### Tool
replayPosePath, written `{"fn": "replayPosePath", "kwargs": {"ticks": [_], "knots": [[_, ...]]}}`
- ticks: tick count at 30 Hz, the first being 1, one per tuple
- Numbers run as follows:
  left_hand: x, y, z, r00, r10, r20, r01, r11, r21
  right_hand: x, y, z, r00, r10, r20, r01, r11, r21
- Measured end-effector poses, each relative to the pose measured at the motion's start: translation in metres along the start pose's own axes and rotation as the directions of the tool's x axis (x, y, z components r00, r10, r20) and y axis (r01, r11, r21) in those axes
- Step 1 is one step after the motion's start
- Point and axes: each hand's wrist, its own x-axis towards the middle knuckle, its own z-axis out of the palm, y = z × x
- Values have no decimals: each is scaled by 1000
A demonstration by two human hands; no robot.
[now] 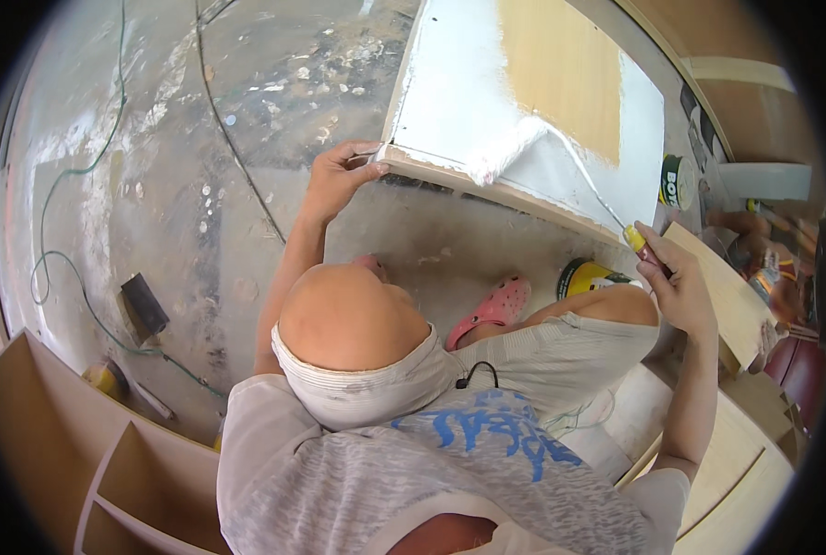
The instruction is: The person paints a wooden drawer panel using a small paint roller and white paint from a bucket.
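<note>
A wooden panel or box face (570,69) lies before me, partly coated in white paint, with a bare wood patch in its upper middle. My right hand (683,282) is wrapped round the red and yellow handle of a paint roller (637,242). Its white-loaded sleeve rests on the painted surface close to the near edge. At the panel's near left corner, my left hand (339,180) grips the edge between thumb and fingers. Part of that hand's fingers is hidden behind the corner.
Paint cans (587,277) stand by my right knee and beyond the panel's right side. A wooden shelf unit (145,472) is at lower left. Cables (211,102) and a dark block (145,305) lie on the paint-spotted floor. Another person (774,259) is at far right.
</note>
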Motion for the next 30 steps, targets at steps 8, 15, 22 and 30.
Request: {"fn": "replayPosePath", "kwargs": {"ticks": [8,15,22,30], "knots": [[-4,-3,-1,993,-49,-106,90,899,428,87,-56,-10,888,-439,137,452,888,-88],[1,-17,-6,999,-5,-41,15,969,245,75,-17,-45,905,-337,259,400,881,-253],[2,-21,-16,1000,-19,-15,22,961,276,-1,122,-88,970,150,193,-86,949,-304],[5,-19,-14,1000,-23,-9,24,956,291,-50,195,-122,888,459,-4,-413,795,-443]]}}
